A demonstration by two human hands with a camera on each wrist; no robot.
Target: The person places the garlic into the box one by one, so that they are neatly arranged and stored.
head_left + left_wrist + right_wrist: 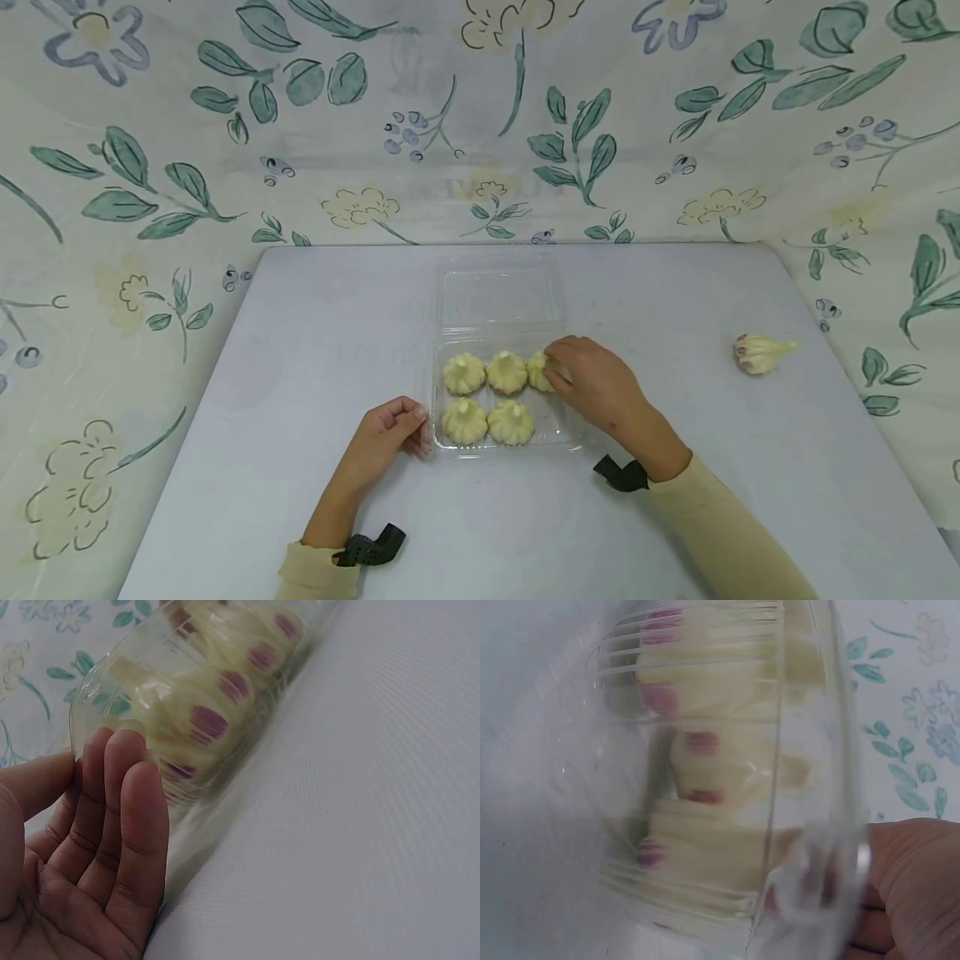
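A clear plastic clamshell box (480,450) lies open on the table, its lid (501,296) folded back. Inside it, pale garlic bulbs sit in two rows, such as the front-left bulb (464,421) and the back-left bulb (464,374). My left hand (386,437) pinches the box's left rim between thumb and fingers, clearer in the left wrist view. At the back right of the box, my right hand (600,383) holds a garlic bulb (537,372), its fingers partly hiding it. Purple patches on the bulbs (720,757) show through the box wall in the right wrist view.
One more garlic bulb (761,354) lies on its side on the white table (675,292), far to the right. A flower-patterned cloth (420,83) hangs behind the table and along its sides. Black straps sit at both wrists.
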